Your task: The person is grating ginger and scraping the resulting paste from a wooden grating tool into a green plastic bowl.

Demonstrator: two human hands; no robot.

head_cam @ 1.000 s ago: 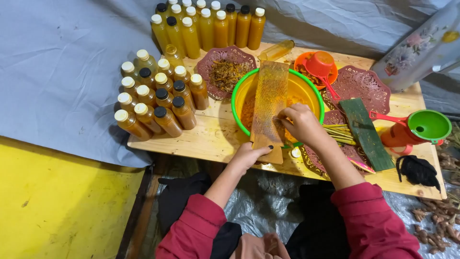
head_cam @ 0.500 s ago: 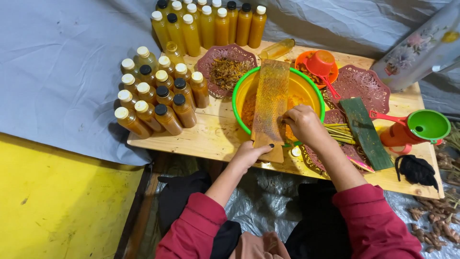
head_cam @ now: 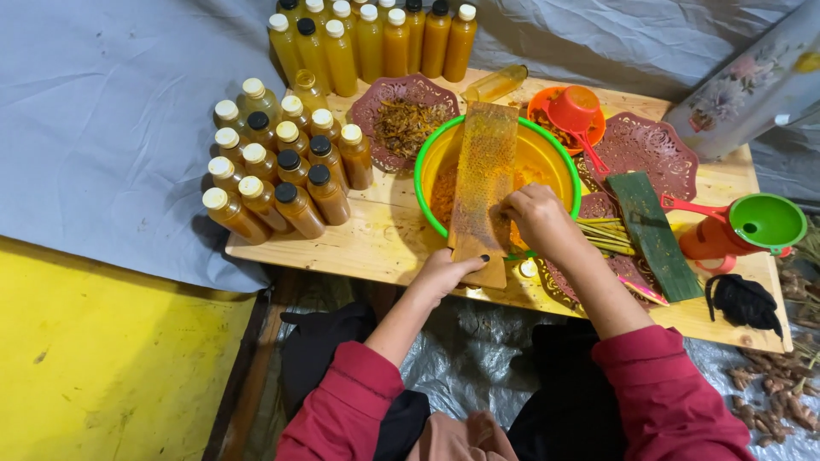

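Grater board [head_cam: 483,183] leans across the green basin [head_cam: 547,154], left hand [head_cam: 444,273] gripping its foot on the tabletop [head_cam: 376,239]. Right hand [head_cam: 536,218] presses something, probably a root, hidden underneath; knuckles could scrape if it slips.

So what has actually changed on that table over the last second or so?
Very little. The right hand has slid slightly down the long wooden grater board towards the person, pressing something too hidden to identify. The left hand still grips the board's near end, steadying it over the green-rimmed yellow plastic bowl. The capped bottles of amber liquid and the green funnel stayed put.
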